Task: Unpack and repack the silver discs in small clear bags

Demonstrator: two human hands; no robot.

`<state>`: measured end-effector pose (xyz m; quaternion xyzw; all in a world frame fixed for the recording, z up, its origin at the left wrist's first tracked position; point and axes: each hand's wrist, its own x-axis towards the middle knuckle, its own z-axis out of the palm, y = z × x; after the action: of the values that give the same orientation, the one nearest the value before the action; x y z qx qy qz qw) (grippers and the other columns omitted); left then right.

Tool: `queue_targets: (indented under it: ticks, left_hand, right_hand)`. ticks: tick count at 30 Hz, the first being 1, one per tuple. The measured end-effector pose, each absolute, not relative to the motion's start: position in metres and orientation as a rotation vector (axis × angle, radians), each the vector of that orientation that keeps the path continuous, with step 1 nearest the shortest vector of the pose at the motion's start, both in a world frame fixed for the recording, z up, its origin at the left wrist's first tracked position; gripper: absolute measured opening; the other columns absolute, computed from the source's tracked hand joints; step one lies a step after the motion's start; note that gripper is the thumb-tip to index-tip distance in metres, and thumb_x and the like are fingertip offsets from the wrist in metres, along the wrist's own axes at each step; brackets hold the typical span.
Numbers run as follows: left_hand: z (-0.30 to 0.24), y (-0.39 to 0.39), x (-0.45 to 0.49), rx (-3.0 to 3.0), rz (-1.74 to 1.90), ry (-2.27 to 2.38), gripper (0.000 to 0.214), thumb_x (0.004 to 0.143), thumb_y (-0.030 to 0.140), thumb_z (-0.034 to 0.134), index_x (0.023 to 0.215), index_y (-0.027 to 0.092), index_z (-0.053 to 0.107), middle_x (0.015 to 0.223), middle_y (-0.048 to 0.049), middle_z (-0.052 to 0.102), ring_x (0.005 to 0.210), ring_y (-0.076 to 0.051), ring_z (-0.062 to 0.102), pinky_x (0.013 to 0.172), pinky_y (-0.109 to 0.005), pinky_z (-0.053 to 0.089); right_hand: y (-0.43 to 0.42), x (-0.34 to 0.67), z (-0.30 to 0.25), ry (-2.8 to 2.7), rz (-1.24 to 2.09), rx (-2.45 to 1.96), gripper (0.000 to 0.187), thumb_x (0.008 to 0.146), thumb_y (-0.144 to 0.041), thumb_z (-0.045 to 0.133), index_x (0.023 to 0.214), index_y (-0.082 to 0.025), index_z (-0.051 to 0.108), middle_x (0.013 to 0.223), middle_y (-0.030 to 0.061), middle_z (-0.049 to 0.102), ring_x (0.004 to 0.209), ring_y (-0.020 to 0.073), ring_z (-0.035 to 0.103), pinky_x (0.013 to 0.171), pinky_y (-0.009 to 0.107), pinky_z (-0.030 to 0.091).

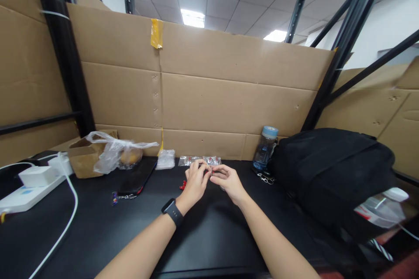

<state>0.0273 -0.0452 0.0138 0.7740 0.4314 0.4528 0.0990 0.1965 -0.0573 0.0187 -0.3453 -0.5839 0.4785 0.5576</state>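
Observation:
My left hand (195,182) and my right hand (227,180) meet over the middle of the black table (209,235). Both have their fingers pinched together around a tiny part between them, too small to name. A black watch (173,212) is on my left wrist. A small red piece (182,186) lies on the table just left of my left hand. Several small clear bags (200,160) with red bits lie just beyond my fingers, by the cardboard wall.
A black backpack (330,170) fills the right side, with a blue-capped water bottle (266,153) beside it. A dark phone (137,177), a paper bag with a plastic bag (108,152), a white power strip and charger (31,185) and cable lie left. Cardboard walls (209,96) close the back.

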Motion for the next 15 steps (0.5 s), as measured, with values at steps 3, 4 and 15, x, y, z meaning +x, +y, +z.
queue_targets:
  ticks: [3,4,15]
  left_hand:
    - [0.0116,-0.0413,0.0256,2.261,1.334,1.293,0.014,0.098,0.029,0.050,0.101,0.027,0.063,0.124,-0.0055,0.055,0.120,-0.026,0.049,0.095,-0.042,0.038]
    - [0.0118,-0.0402,0.0248,2.244,1.335,1.296,0.013,0.097,0.029,0.051,0.101,0.027,0.063,0.123,-0.0053,0.055,0.120,-0.026,0.049,0.095,-0.042,0.038]
    - [0.0125,-0.0408,0.0251,2.201,1.266,1.202,0.011,0.096,0.031,0.054,0.096,0.026,0.064,0.119,-0.0035,0.056,0.120,-0.024,0.050,0.101,-0.042,0.036]
  right_hand:
    - [-0.0565,0.1966,0.0191,-1.381,1.117,-0.847,0.037,0.065,-0.036,0.090,0.093,-0.020,0.072,0.113,0.0097,0.074,0.094,0.0250,0.073,0.087,0.038,0.057]
    - [-0.0565,0.1967,0.0200,-1.388,1.111,-0.862,0.035,0.067,-0.039,0.088,0.093,-0.020,0.073,0.114,0.0107,0.074,0.094,0.0252,0.073,0.084,0.038,0.057]
    - [-0.0531,0.2040,0.0218,-1.506,0.901,-0.975,0.034,0.073,-0.052,0.078,0.076,-0.018,0.073,0.111,0.0089,0.065,0.077,0.0172,0.064,0.060,0.027,0.051]
